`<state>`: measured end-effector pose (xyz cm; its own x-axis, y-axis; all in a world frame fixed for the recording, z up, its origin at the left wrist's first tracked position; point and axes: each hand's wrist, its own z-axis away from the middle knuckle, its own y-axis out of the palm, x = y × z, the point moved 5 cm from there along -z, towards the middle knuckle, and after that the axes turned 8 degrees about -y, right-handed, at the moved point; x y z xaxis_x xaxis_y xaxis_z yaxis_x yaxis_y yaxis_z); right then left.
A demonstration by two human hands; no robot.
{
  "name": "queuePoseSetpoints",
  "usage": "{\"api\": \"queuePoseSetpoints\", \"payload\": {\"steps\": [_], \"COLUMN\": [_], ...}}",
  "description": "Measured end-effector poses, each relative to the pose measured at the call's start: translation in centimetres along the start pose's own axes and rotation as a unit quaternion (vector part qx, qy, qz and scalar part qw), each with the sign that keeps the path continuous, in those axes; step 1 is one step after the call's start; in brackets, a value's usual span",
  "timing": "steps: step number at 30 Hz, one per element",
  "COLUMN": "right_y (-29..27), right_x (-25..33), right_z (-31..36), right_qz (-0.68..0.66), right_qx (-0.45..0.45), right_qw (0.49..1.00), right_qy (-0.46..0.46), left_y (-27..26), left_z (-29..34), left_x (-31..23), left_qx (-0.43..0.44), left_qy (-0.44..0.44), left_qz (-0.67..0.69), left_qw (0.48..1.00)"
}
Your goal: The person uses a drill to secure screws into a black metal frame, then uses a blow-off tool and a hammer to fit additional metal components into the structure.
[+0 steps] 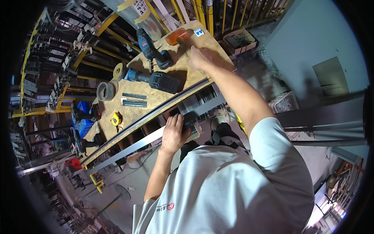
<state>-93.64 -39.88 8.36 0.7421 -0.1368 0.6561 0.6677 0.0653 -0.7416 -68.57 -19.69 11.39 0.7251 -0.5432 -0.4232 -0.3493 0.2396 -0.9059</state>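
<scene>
My left hand (174, 134) is wrapped over a long silvery metal profile (140, 143) that runs along the near side of the workbench. Its fingers lie across the top face, and their undersides are hidden. Farther off, my right hand (198, 59) closes around the handle of a mallet with an orange, see-through head (177, 36). The mallet head rests at the back of the wooden bench top (156, 102). A second, dark profile (156, 112) lies along the bench's front edge, beyond the silvery one.
Two blue-black cordless power tools, an upper one (150, 48) and a lower one (154, 80), lie left of my right hand. Nearby are a tape roll (105, 91), short dark strips (134, 100) and a yellow tape measure (116, 119). A grey cabinet (315, 46) stands right.
</scene>
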Motion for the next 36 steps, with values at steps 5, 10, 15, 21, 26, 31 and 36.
{"api": "queuePoseSetpoints", "payload": {"steps": [5, 10, 15, 21, 26, 31, 36], "right_y": [-7.1, -13.9, -13.6, -7.8, -5.4, -4.3, -3.2], "right_x": [-3.5, -12.5, -19.3, -21.6, -22.4, -23.3, -23.7], "right_z": [5.0, 19.1, 26.1, 29.4, 29.7, 29.4, 28.7], "right_qz": [-0.13, -0.198, -0.225, -0.407, -0.44, -0.392, -0.45], "right_qx": [-0.04, -0.186, -0.148, -0.082, -0.08, -0.067, -0.048], "right_qw": [0.987, 0.953, 0.962, 0.899, 0.88, 0.91, 0.879], "right_qy": [-0.087, -0.131, -0.03, 0.139, 0.159, 0.116, 0.148], "left_y": [4.4, 7.6, 10.1, 11.1, 10.8, 10.7, 10.8], "left_z": [-5.3, -9.0, -10.4, -10.8, -11.2, -11.3, -11.8], "left_x": [-3.2, -4.9, -5.9, -5.2, -5.5, -5.6, -6.0], "left_qx": [0.024, 0.065, 0.091, 0.108, 0.131, 0.131, 0.128], "left_qy": [-0.006, 0.016, -0.002, -0.009, -0.001, 0.003, 0.0], "left_qz": [-0.033, -0.023, -0.051, -0.081, -0.091, -0.097, -0.085], "left_qw": [0.999, 0.998, 0.995, 0.991, 0.987, 0.987, 0.988]}}
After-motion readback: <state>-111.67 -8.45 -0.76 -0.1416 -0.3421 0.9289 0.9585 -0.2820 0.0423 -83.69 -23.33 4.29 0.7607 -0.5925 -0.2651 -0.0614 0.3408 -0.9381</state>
